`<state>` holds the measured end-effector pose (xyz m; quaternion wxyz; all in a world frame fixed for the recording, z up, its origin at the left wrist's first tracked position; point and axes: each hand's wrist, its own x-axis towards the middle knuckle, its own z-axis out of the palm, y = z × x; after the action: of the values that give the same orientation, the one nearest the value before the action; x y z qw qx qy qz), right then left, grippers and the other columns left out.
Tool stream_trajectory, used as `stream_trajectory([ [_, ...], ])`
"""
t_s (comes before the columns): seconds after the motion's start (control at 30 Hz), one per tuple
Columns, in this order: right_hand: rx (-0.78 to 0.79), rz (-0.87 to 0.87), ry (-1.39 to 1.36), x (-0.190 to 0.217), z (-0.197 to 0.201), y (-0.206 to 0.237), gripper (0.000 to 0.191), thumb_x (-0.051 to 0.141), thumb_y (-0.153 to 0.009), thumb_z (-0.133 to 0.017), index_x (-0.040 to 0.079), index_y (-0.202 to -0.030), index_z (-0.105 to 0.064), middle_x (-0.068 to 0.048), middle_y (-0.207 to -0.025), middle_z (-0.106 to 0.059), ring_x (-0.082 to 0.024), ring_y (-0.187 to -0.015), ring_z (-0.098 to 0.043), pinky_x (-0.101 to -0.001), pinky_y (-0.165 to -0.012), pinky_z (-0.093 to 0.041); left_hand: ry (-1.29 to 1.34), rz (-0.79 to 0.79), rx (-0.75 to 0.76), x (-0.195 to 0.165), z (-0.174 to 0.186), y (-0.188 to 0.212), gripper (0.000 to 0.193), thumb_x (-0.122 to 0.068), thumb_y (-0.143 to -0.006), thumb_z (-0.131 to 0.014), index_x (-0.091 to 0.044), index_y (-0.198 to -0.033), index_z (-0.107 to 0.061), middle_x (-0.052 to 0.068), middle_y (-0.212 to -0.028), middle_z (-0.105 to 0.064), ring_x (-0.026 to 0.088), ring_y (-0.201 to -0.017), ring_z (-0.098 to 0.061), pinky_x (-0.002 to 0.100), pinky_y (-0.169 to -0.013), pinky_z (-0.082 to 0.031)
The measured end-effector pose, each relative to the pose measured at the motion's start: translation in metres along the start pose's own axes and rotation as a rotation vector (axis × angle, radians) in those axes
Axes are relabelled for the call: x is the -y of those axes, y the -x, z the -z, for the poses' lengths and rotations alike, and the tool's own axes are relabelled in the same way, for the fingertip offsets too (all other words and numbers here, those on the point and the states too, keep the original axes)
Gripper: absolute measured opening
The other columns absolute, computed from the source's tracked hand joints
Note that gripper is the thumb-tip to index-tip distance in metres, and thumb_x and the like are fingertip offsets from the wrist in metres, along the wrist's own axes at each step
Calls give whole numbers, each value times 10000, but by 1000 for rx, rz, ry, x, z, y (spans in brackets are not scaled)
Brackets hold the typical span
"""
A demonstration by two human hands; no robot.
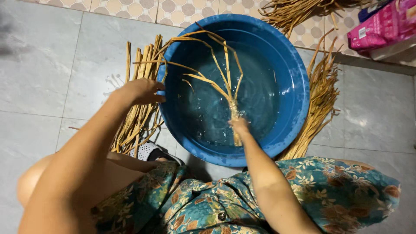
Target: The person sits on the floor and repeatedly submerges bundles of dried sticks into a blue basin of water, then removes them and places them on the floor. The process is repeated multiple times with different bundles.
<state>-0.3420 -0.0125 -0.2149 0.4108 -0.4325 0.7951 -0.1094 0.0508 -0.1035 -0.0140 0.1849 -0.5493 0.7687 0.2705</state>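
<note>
Straw bundle [225, 82], right hand [239, 126] clenched around its base, fans away over basin [294, 86].

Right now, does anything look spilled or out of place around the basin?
Nothing looks spilled. The blue basin sits level with water inside. The right hand holds a bundle of strands whose loose ends splay past the rim; the left hand rests on it.

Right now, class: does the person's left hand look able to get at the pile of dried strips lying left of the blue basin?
Probably yes. The left hand sits at the basin's left rim, right above the pile of dried strips, with nothing between them. The right hand is busy holding a wet bundle in the water.
</note>
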Motion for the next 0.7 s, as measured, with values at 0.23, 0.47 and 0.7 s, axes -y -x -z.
stream_trajectory([
  [0.23,-432,388,173,-24,4,-8,561,198,-737,-814,-66,-1203,-649,-276,-1043,-691,-471,-881,-686,-529,-737,-550,277,226,-408,-6,-48,-23,713,-402,-837,-780,-102,-1420,-499,217,-1297,-630,386,-1162,-620,489,-940,-496],
  [0.47,302,-110,-790,-31,-2,-13,270,148,-916,-768,-72,-1024,-653,-140,-773,-676,-283,-673,-662,-449,-603,-565,676,472,-375,52,-68,-36,391,-410,-950,-672,-55,-1087,-761,188,-971,-783,308,-905,-763,458,-846,-588],
  [0.7,-228,47,-123,-31,8,-12,311,272,-926,-743,-17,-1024,-688,-160,-805,-689,-288,-714,-664,-432,-659,-528,256,869,-655,86,-52,-3,898,-312,-836,-763,15,-1517,-277,332,-1520,-347,521,-1275,-454,633,-930,-437],
])
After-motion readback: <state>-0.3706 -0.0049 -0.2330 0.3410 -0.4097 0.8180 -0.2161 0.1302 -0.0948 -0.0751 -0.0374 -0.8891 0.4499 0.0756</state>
